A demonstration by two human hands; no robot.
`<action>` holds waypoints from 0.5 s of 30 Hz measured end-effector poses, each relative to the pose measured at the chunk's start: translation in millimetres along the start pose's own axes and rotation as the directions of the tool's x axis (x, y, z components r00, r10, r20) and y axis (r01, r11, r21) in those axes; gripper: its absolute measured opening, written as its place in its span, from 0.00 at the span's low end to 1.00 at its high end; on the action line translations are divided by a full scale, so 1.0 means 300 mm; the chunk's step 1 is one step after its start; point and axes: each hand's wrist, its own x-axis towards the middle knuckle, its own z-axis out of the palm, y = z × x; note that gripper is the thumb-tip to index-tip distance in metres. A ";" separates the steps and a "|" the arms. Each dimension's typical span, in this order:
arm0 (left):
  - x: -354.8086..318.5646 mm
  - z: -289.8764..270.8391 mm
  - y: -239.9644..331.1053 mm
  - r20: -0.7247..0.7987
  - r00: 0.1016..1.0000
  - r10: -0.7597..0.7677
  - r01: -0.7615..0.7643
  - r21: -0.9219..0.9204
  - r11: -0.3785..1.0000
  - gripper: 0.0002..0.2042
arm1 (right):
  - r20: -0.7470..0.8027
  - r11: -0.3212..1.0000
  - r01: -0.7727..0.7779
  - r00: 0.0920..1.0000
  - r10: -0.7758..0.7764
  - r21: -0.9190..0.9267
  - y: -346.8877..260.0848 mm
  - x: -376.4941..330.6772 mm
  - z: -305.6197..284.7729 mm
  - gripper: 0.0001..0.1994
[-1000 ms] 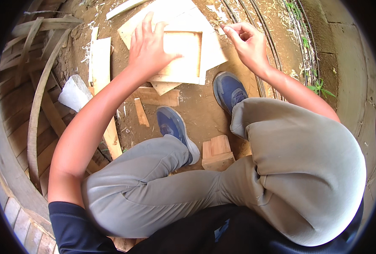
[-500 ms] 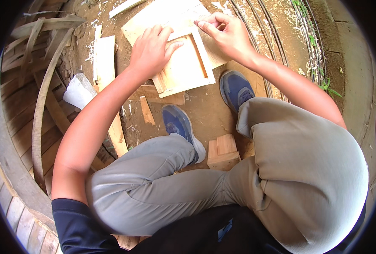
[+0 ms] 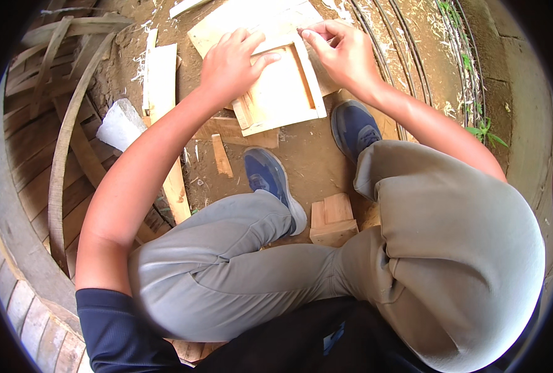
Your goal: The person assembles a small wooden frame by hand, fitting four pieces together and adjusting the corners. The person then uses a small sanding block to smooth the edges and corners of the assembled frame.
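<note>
Wooden frame (image 3: 311,76) (4-sided) under left hand (image 3: 228,67).

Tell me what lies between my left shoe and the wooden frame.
A flat wooden board lies between the left shoe and the wooden frame, partly hidden by the frame. The head view shows this.

Notes on markings: the person is wearing a dark shirt (image 3: 270,348), its lower front carrying one small blue-and-pale mark (image 3: 334,339). The mark is showing as a slanted, angular patch near the bottom of the view, appearing too small and blurred for reading. No legible lettering or numbers are showing.
</note>
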 end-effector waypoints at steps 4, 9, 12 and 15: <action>0.004 -0.007 -0.012 0.029 1.000 -0.010 0.010 0.025 1.000 0.24 | 0.211 0.994 -0.038 0.976 0.059 -0.103 -0.030 0.099 -0.039 0.14; -0.001 -0.003 0.004 0.020 1.000 -0.012 0.012 -0.004 1.000 0.24 | 0.167 0.998 -0.004 0.986 0.015 -0.067 0.033 0.064 -0.045 0.14; 0.002 -0.002 -0.004 0.001 1.000 -0.007 0.007 0.006 1.000 0.24 | 0.210 0.993 -0.022 0.977 0.047 -0.116 0.002 0.096 -0.042 0.13; -0.003 -0.001 -0.005 0.008 1.000 -0.009 0.009 0.001 1.000 0.25 | 0.214 0.995 -0.011 0.976 0.033 -0.102 0.002 0.089 -0.045 0.15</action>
